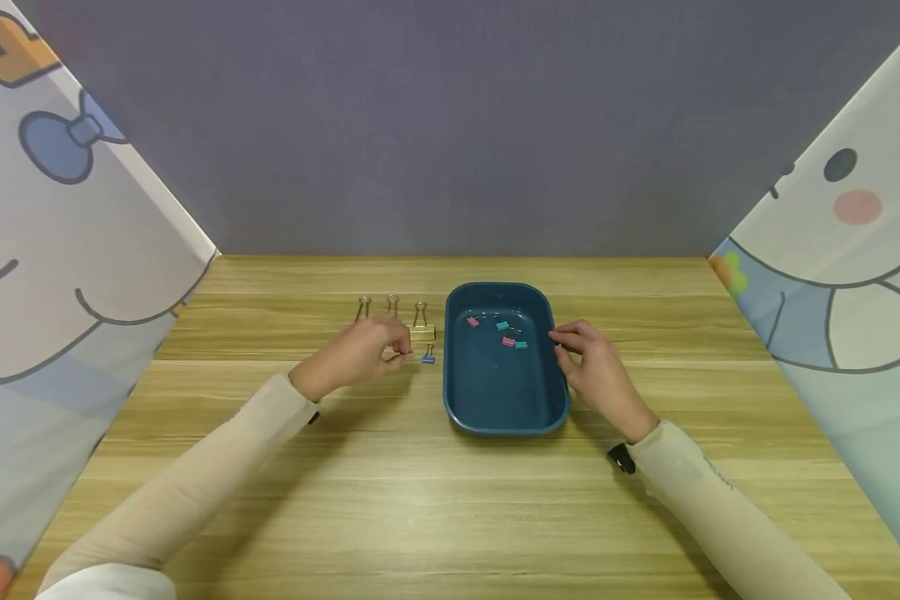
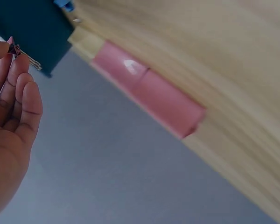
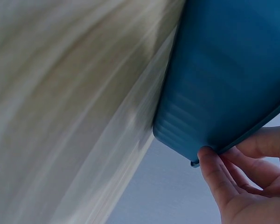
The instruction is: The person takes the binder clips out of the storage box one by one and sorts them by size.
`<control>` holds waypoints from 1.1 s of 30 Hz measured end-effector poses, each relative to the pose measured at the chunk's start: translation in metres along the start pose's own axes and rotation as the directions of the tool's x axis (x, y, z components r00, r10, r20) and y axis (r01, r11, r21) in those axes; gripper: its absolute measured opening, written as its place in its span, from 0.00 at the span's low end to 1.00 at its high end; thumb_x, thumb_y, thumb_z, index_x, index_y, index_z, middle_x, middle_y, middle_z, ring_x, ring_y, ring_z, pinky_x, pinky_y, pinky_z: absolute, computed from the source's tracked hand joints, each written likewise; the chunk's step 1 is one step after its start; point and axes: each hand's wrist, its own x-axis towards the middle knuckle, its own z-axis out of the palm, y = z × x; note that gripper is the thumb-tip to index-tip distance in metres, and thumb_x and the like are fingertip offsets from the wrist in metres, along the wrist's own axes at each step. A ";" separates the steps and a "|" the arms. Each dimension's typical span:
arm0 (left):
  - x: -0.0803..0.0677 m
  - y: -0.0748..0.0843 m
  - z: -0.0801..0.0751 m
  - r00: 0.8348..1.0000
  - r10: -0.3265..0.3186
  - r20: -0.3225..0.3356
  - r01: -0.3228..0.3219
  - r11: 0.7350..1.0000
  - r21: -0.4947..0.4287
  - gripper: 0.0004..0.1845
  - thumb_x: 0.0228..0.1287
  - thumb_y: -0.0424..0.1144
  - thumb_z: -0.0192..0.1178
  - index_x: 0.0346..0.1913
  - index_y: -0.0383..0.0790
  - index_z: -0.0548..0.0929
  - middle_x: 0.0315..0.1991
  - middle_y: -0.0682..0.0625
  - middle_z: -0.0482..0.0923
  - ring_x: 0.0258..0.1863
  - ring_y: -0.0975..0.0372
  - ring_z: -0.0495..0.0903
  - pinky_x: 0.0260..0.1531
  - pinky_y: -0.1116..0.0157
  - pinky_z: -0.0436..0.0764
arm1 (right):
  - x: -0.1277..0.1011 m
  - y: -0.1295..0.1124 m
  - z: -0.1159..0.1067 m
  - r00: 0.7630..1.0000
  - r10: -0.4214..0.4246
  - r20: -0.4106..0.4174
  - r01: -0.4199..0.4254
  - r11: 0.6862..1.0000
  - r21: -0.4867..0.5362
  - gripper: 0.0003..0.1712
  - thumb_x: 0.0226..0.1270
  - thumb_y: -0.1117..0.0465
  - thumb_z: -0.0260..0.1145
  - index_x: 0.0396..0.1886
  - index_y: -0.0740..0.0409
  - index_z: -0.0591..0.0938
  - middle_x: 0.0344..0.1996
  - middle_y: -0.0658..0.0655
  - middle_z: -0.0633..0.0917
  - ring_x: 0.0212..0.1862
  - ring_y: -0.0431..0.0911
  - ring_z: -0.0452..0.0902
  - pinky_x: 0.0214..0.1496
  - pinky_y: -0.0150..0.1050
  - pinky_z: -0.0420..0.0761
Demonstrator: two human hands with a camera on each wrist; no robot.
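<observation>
My left hand (image 1: 360, 348) pinches a small pink binder clip (image 2: 14, 48) between thumb and fingertips, just left of a blue tray (image 1: 495, 429). Near those fingertips a small blue binder clip (image 1: 427, 359) lies on the table. Behind it is a larger gold binder clip (image 1: 422, 333) with its handles up. Large pink binder clips (image 2: 149, 88) show in the left wrist view; in the head view the hand mostly hides them. My right hand (image 1: 600, 371) grips the tray's right rim between thumb and fingers. Inside the tray lie small pink clips (image 1: 508, 342) and turquoise clips (image 1: 502, 326).
The wooden table (image 1: 420, 517) runs back to a grey partition (image 1: 465, 125). Cartoon-printed cloth panels (image 1: 832, 275) flank it on both sides. The tray's walls stand up between the two hands.
</observation>
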 end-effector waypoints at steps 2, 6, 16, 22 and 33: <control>-0.001 -0.002 0.002 1.000 -0.010 0.009 0.010 1.000 0.003 0.07 0.50 0.27 0.67 0.29 0.41 0.82 0.28 0.57 0.76 0.30 0.59 0.75 0.29 0.65 0.72 | 0.000 -0.001 0.000 1.000 0.002 -0.001 -0.002 1.000 -0.004 0.14 0.64 0.72 0.61 0.49 0.70 0.81 0.45 0.60 0.78 0.42 0.51 0.78 0.34 0.42 0.79; -0.001 -0.009 0.009 1.000 -0.010 0.023 0.009 1.000 0.015 0.07 0.48 0.27 0.69 0.27 0.40 0.82 0.27 0.56 0.76 0.31 0.59 0.75 0.31 0.64 0.72 | 0.000 -0.002 -0.001 1.000 0.005 -0.002 -0.005 1.000 -0.007 0.14 0.64 0.72 0.61 0.49 0.70 0.81 0.45 0.60 0.78 0.41 0.51 0.78 0.34 0.42 0.79; 0.002 -0.021 0.024 0.999 0.031 0.040 -0.030 1.000 -0.006 0.06 0.52 0.27 0.68 0.26 0.40 0.82 0.27 0.54 0.78 0.30 0.64 0.74 0.36 0.66 0.76 | 0.000 -0.002 0.000 1.000 0.004 -0.003 -0.004 1.000 0.001 0.14 0.63 0.73 0.61 0.49 0.71 0.81 0.44 0.61 0.78 0.42 0.52 0.78 0.34 0.43 0.79; 0.003 -0.024 0.028 0.997 0.016 0.074 -0.014 0.999 -0.031 0.07 0.51 0.26 0.68 0.27 0.41 0.82 0.28 0.54 0.79 0.31 0.64 0.75 0.42 0.64 0.76 | 0.000 -0.003 -0.001 1.000 -0.004 -0.008 0.004 1.000 -0.001 0.14 0.63 0.73 0.61 0.49 0.71 0.81 0.44 0.60 0.79 0.41 0.51 0.79 0.34 0.43 0.80; 0.011 -0.029 0.032 0.994 0.031 0.107 -0.028 0.999 -0.029 0.07 0.54 0.25 0.66 0.26 0.40 0.82 0.29 0.53 0.79 0.32 0.63 0.74 0.39 0.64 0.75 | 0.001 -0.002 0.001 1.000 0.006 -0.004 -0.006 1.000 -0.008 0.14 0.63 0.73 0.61 0.49 0.70 0.81 0.43 0.59 0.79 0.41 0.50 0.78 0.33 0.41 0.79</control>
